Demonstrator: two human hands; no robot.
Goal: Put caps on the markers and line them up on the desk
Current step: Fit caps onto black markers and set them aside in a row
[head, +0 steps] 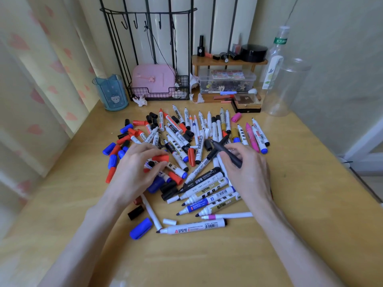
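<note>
Markers [207, 195] and loose caps [141, 227] lie heaped on the counter [290, 224], in front of and to the right of the blue cat cup [110, 93]. Each looks to be light, rigid, smooth plastic that is likely to roll, and is best held round the barrel's middle. The right hand [246, 168] pinches a black marker [226, 153] there. The left hand [134, 168] appears to pinch a red cap [160, 158] at its fingertips.

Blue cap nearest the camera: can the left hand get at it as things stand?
Probably yes: the blue cap lies uncovered on the desk, nearer the person than the left hand, though that hand is pinching a red cap.
</note>
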